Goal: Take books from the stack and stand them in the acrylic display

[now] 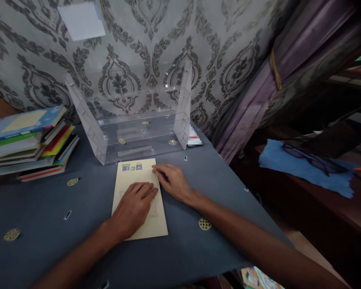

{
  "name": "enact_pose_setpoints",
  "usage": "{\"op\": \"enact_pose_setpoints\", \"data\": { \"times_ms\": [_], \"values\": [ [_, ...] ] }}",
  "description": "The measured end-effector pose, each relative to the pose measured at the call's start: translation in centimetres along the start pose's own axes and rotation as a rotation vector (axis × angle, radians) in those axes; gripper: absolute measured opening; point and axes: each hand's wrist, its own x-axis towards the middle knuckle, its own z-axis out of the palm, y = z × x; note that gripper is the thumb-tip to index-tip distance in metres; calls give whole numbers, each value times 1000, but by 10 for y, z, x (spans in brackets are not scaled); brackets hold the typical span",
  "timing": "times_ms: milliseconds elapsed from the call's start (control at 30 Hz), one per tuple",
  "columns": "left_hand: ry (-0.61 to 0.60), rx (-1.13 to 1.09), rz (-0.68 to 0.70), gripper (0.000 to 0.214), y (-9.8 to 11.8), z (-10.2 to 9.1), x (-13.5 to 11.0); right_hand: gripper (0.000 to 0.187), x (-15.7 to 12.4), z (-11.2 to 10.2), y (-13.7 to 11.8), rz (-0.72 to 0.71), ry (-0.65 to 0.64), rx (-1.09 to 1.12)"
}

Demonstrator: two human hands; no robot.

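Observation:
A pale yellow book [161,224] lies on the table, its printed cover up, with a barcode and a QR code near the far edge. Across the middle of this cover my left hand [135,204] rests flat, fingers stretched toward the right and covering part of a faint framed print. At the book's upper right edge is my right hand [176,184]; its thumb and forefinger come together on the edge, with a dark gap between them farther back. The other fingers of that hand are partly hidden.
Behind the book stands a clear acrylic rack [182,104] against the patterned wall. A stack of books [33,140] sits at the left. Right of the table hang purple curtains [249,116], and eyeglasses [307,156] lie on a blue cloth [273,158]. The table's right edge [252,192] runs diagonally.

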Motion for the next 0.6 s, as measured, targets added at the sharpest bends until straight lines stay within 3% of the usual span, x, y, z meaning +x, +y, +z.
{"op": "enact_pose_setpoints", "data": {
  "times_ms": [200, 400, 600],
  "values": [
    [14, -35, 14, 38, 3, -1, -4, 27, 3, 0, 3, 44, 6, 116],
    [11, -30, -68, 40, 2, -1, 0, 34, 11, -2, 7, 50, -109, 355],
    [-29, 5, -102, 39, -1, 5, -1, 40, 28, 11, 20, 12, -60, 208]
  ]
}}
